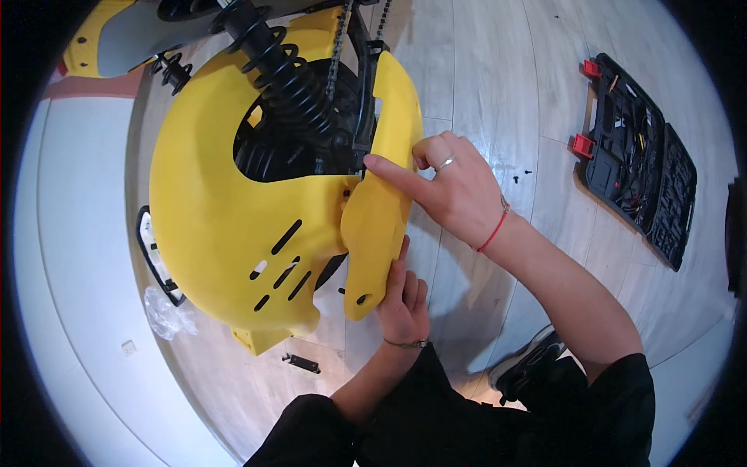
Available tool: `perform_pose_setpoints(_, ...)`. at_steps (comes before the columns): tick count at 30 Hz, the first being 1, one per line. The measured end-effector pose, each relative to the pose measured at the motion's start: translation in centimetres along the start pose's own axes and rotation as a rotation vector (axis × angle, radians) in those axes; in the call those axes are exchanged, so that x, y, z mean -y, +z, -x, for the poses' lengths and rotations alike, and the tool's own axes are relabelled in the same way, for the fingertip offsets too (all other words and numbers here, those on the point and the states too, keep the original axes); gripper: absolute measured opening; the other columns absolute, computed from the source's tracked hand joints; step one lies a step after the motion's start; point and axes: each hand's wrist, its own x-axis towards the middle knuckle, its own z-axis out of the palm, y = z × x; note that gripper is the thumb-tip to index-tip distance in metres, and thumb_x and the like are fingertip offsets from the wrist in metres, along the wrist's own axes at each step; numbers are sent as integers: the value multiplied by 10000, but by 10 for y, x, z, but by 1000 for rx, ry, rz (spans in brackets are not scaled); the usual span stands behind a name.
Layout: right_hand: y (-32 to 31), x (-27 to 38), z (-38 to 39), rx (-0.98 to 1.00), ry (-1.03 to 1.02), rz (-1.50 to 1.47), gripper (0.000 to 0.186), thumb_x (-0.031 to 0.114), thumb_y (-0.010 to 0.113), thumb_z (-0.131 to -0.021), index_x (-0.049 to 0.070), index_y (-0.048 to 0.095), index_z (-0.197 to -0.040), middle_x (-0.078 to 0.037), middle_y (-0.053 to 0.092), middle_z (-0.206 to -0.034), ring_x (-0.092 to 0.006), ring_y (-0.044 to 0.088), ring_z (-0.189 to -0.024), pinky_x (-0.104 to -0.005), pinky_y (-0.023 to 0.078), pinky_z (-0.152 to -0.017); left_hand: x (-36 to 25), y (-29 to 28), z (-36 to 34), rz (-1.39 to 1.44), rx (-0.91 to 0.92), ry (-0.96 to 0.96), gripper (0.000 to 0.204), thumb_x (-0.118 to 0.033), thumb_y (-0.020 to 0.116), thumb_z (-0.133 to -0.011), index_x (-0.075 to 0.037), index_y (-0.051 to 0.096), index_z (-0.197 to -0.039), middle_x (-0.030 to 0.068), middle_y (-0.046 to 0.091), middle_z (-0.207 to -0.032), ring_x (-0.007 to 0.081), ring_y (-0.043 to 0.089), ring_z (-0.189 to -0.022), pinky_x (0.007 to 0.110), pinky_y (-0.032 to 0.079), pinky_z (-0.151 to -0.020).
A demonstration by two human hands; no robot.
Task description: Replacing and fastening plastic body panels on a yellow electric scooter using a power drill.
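Observation:
A long yellow plastic chain cover (373,241) with a hole in its lower end stands against the side of a large rounded yellow fender (210,202). My left hand (405,302) grips the cover's lower right edge, with some fingers hidden behind it. Higher up, my right hand (463,187) holds the same edge. Its thumb lies across the front of the cover, pointing at the black frame bar, and the other fingers bend around the outer side. A black coil-spring shock absorber (288,74) enters the fender's opening, beside a chain (334,70).
On the floor to the right lies an open black tool case (630,148) with red latches. Small black screws (516,180) are scattered between it and the cover. A small black part (302,363), a clear plastic bag (167,315) and a black-framed piece (156,261) lie left. My shoe (525,362) is below.

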Motion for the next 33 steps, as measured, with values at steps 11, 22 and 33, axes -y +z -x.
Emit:
perform_pose_setpoints(11, -21, -16, 47, 196, -6, 144, 544, 107, 597, -738, 157, 535, -1277, -27, 486, -854, -188, 515, -818, -326, 414, -741, 10, -48, 4, -103, 134, -429, 272, -139, 557, -929, -60, 534, -1189, 118, 605, -1135, 35, 297, -441, 200, 288, -443)
perform_pose_setpoints(22, -1, -16, 202, 604, -70, 125, 387, 123, 529, -777, 32, 575, -1151, -36, 528, -945, -186, 518, -932, -313, 411, -845, -173, 47, 43, -2082, 845, 577, 278, -145, 705, -773, -43, 613, -1015, 78, 596, -894, 184, 580, -736, 316, 464, -638)
perform_pose_setpoints(33, 5, 15, 178, 540, 320, -38, 311, 119, 544, -786, 35, 600, -1081, -105, 561, -1108, -253, 517, -1027, -354, 412, -867, -180, 79, -19, -3033, 1908, 737, 320, -141, 628, -758, -9, 640, -1049, 53, 544, -820, 172, 549, -789, 275, 479, -713)
